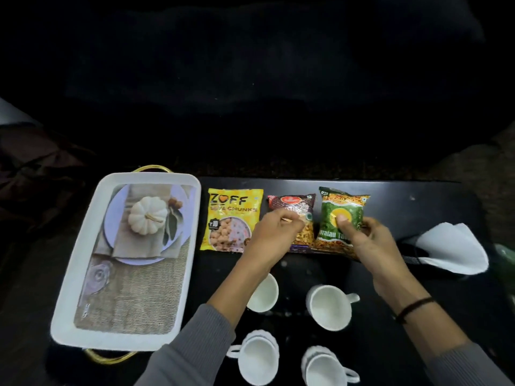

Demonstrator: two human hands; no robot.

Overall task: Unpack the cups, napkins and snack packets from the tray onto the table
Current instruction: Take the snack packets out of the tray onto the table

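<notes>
A white tray [71, 277] with gold handles lies at the left, holding nothing but its printed pumpkin picture. Three snack packets lie in a row on the black table [446, 201]: a yellow soya chunks packet [231, 215], a maroon packet [295, 203] and a green and orange packet [341, 207]. My left hand [271, 232] rests with curled fingers on the maroon packet. My right hand [367, 240] pinches the green and orange packet, thumb on its front. Several white cups stand nearer me, among them one [328, 306] with its handle to the right. White napkins [457, 250] lie at the right.
Beyond the table's far edge everything is dark, with a speckled floor strip. A dark cloth heap lies at the far left. Two lower cups [257, 356] [324, 367] stand near the front edge, between my grey sleeves.
</notes>
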